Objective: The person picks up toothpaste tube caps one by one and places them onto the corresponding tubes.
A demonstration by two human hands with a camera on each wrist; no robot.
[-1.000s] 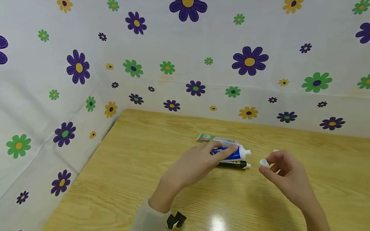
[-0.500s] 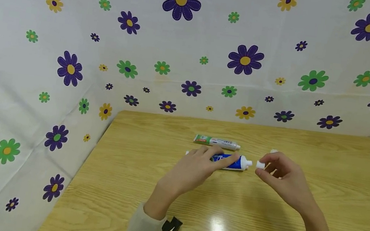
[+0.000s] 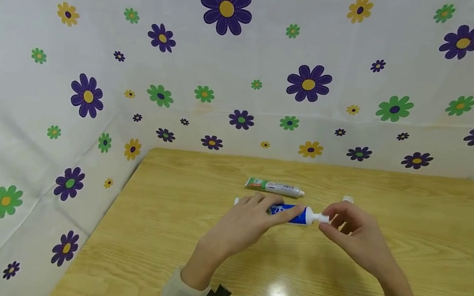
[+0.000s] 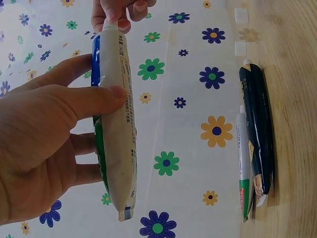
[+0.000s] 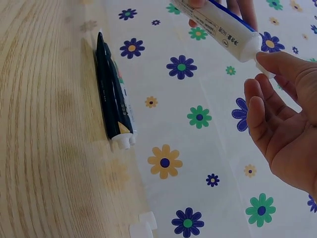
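Note:
My left hand (image 3: 241, 225) grips a blue and white toothpaste tube (image 3: 293, 214) around its body, thumb on the white back in the left wrist view. The tube is held above the table with its nozzle to the right. Between thumb and fingers, my right hand (image 3: 356, 239) pinches a small white cap (image 3: 323, 218) at the nozzle's end. From the right wrist view, the cap (image 5: 266, 69) lines up with the tube's neck; whether its thread is engaged cannot be told.
On the wooden table (image 3: 150, 236) lie a green and white toothpaste tube (image 3: 274, 187) and a black toothpaste tube (image 4: 256, 129), side by side. Two loose white caps (image 4: 240, 16) lie beyond their nozzles. A flowered cloth (image 3: 228, 78) rises behind the table.
My right hand has brought the cap left, from apart to meeting the nozzle. The held tube has shifted and now covers the black tube in the head view.

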